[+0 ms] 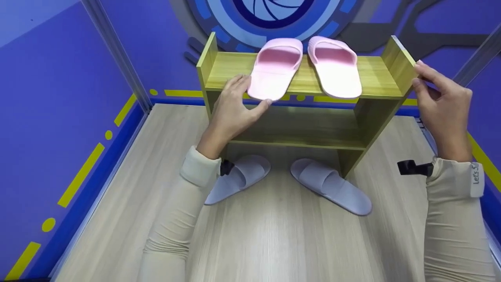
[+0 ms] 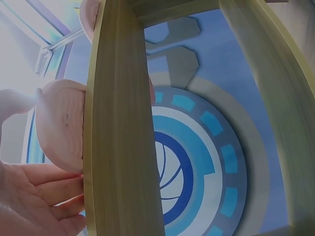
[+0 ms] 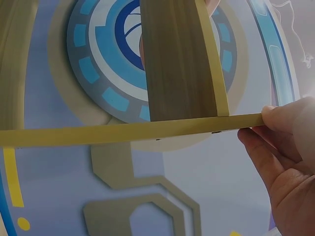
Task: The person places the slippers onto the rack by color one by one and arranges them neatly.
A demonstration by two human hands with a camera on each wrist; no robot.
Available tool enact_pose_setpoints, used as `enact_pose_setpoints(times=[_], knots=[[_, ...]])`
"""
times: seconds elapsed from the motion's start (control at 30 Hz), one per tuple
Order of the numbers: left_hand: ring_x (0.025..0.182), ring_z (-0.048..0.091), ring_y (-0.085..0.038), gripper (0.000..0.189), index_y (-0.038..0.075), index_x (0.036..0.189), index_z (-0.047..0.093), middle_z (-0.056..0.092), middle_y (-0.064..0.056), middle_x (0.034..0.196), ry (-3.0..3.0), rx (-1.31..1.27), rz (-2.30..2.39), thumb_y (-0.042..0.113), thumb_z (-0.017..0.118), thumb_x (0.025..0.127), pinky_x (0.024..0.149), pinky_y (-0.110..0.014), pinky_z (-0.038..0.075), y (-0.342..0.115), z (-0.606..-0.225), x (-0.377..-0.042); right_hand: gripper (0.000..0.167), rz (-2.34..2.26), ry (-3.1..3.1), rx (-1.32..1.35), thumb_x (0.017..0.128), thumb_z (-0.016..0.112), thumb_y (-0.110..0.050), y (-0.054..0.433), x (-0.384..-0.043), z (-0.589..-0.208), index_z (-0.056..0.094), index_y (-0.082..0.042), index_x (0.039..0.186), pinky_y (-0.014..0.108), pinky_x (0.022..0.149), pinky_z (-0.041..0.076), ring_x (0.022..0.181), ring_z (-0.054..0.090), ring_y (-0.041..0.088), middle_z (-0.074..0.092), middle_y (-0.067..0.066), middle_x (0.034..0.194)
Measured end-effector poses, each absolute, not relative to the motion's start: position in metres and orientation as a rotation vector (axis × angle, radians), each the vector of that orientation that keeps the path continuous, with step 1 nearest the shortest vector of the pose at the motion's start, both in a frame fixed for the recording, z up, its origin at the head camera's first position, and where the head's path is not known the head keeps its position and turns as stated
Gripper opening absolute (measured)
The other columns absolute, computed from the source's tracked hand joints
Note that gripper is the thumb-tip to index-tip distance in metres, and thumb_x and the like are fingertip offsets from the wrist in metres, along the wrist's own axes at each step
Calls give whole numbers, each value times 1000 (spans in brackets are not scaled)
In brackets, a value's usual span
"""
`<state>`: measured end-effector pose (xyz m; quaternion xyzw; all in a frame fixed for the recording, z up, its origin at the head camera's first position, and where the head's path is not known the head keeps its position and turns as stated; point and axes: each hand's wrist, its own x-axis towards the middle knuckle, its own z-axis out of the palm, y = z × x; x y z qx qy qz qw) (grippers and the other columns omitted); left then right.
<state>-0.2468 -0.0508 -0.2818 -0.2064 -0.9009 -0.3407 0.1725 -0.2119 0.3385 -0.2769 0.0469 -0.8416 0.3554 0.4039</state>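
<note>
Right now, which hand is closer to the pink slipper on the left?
The left. The left hand is right at that pink slipper, touching its edges; the right hand is farther off, pinching the wooden side panel.

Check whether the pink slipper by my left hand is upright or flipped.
Upright: the pink slipper shows its strap above its footbed, head view.

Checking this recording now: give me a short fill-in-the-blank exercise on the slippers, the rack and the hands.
1. The slippers on top of the rack are ____ in colour.
2. The rack's side panel is pinched by the person's ____ hand.
3. The greyish slippers lie on the ____.
4. Altogether, the head view shows ____ slippers.

Missing words: pink; right; floor; four.
</note>
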Motion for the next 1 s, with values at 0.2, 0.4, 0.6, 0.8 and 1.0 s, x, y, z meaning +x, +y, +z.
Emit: enact_pose_setpoints(times=[0.2, 0.4, 0.6, 0.8, 1.0], knots=[[140, 36, -24, 75, 5, 141, 48, 49, -10, 145, -2587, -566, -919, 51, 66, 84, 113, -44, 35, -45, -283, -246, 31, 898, -2126, 118, 92, 61, -8, 338, -211, -278, 67, -14, 122, 14, 90, 49, 116, 61, 5, 63, 3, 128], [137, 40, -24, 76, 5, 140, 49, 51, -9, 143, -2580, -542, -903, 53, 67, 83, 112, -42, 37, -39, -283, -247, 31, 883, -2140, 104, 93, 61, -10, 338, -212, -278, 67, -16, 122, 14, 90, 49, 117, 61, 6, 63, 2, 129], [135, 43, -25, 75, 4, 137, 52, 55, -10, 140, -2562, -522, -867, 53, 68, 82, 110, -42, 40, -29, -283, -248, 31, 883, -2146, 88, 93, 61, -10, 339, -212, -279, 66, -17, 123, 14, 90, 49, 117, 60, 6, 62, 2, 129], [129, 48, -26, 72, 3, 132, 56, 59, -12, 134, -2514, -508, -793, 54, 67, 83, 109, -39, 41, -19, -283, -250, 30, 901, -2123, 110, 93, 62, -11, 340, -212, -279, 68, -15, 121, 14, 90, 49, 116, 61, 5, 63, 5, 128], [128, 49, -26, 73, 1, 133, 55, 59, -13, 133, -2509, -513, -752, 54, 66, 84, 110, -36, 39, -13, -282, -251, 29, 899, -2129, 102, 93, 61, -10, 339, -212, -277, 68, -13, 121, 15, 90, 49, 116, 61, 5, 63, 4, 129]])
